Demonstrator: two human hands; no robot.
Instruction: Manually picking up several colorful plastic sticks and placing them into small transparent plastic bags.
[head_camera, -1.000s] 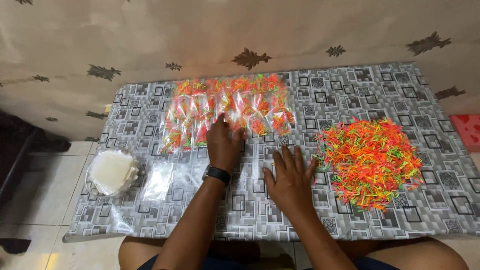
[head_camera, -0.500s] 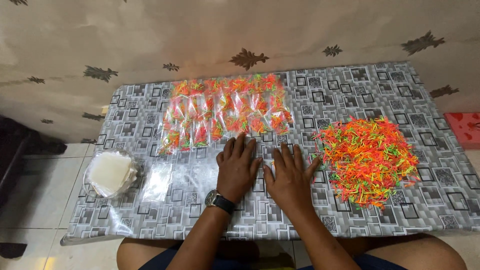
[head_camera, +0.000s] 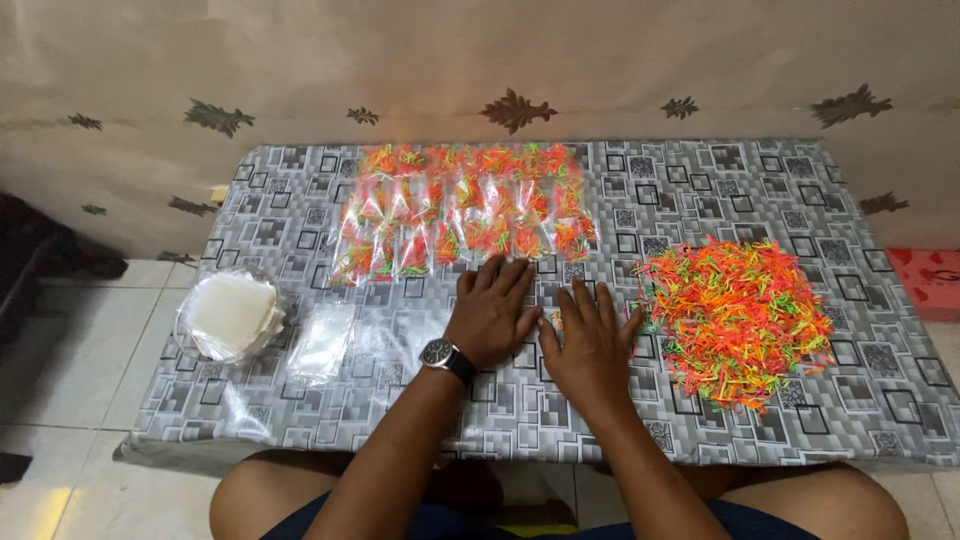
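Note:
My left hand (head_camera: 492, 312), with a black watch on its wrist, lies flat on the table, fingers spread, just below the rows of small clear bags (head_camera: 462, 212) filled with orange, green and yellow strips. My right hand (head_camera: 592, 340) rests flat beside it, palm down, fingers apart, its little finger near the left edge of a loose pile of the same coloured strips (head_camera: 742, 318). A small bit of something orange shows between the two hands. Neither hand holds anything that I can see.
The table (head_camera: 700, 190) has a grey cloth with square patterns under clear plastic. At the left stands a bundle of empty clear bags (head_camera: 232, 316), with a few flat clear bags (head_camera: 322, 340) beside it. A patterned wall lies behind, tiled floor to the left.
My left hand has drawn back from the filled bags toward me and now lies flat next to my right hand. The right hand has barely moved. The view shifted slightly.

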